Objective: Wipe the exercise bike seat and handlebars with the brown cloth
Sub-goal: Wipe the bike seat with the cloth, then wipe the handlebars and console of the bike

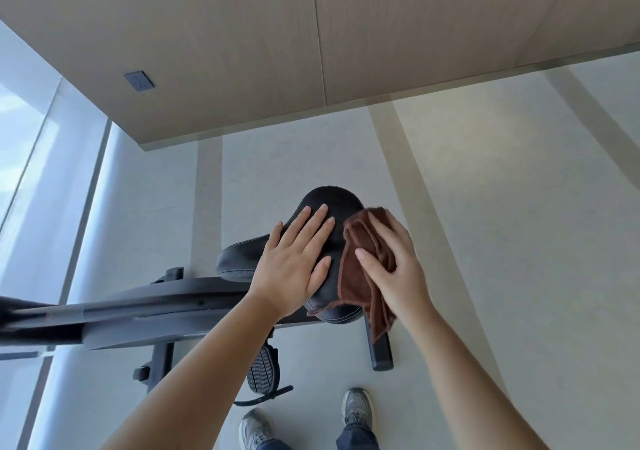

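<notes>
Forearms reached in from the lower edge, nearest the camera, above two grey shoes point(356, 409) on the floor. At far left ran the dark bike frame point(114, 311), with a pedal point(263, 368) below it. The left hand point(294, 259) lay flat on the black seat point(329, 200), fingers spread and gripping nothing, apparently steadying it. Just to the right, the right hand point(391, 266) was closed on the brown cloth point(360, 269), pressing it against the right side of the seat; a loose end hung past the seat edge. Judged from this position, seat wiping was in progress. The handlebars were not in view, so that part of the job appeared to remain.
</notes>
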A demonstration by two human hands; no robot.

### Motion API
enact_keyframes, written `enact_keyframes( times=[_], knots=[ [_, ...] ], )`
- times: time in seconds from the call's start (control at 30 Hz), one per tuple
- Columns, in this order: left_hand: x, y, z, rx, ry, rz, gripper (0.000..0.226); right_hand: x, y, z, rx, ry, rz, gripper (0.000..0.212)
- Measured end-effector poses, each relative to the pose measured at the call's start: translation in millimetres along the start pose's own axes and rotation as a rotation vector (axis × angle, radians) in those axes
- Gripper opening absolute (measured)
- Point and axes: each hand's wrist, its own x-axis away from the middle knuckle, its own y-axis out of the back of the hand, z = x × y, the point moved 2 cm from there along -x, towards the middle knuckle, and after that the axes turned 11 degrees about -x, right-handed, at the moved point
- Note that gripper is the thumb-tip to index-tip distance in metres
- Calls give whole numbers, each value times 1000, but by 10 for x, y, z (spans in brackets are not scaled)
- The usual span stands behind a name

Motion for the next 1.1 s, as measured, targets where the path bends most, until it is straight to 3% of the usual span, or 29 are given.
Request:
enact_keyframes(
  times=[0.2,0.33,0.53,1.1],
  knots=[
    [43,9,-14,-59,15,54,58,304,-154,149,113,22,-137,48],
    [151,2,-52,-86,167,94,59,483,-221,276,233,31,-184,44],
    [532,389,-5,-9,310,-39,52,567,-192,592,316,69,-165,45],
    [2757,2043,261,-76,641,-418,47,1505,-1341,2526,241,481,265,49]
  ],
)
